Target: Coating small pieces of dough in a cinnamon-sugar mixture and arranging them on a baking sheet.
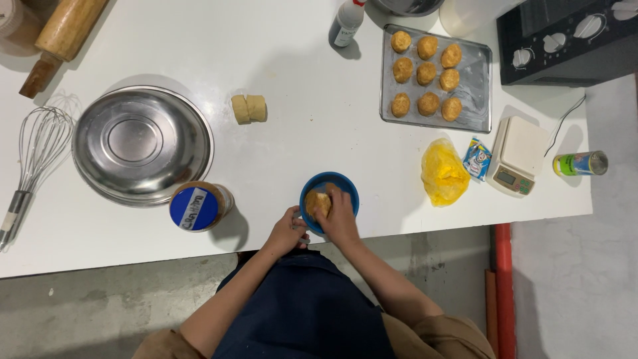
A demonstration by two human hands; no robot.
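Over the blue bowl [329, 199], right fingers [337, 203] curled on a dough ball [318, 202], left fingers [294, 219] gripping the rim.

Nine dough balls [426, 75] sit on one tray [480, 93] (three rows), two dough pieces [248, 108], one whisk [36, 156].

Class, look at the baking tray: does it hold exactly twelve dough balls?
No: the baking tray holds nine dough balls, set in three rows of three, with its right part bare.
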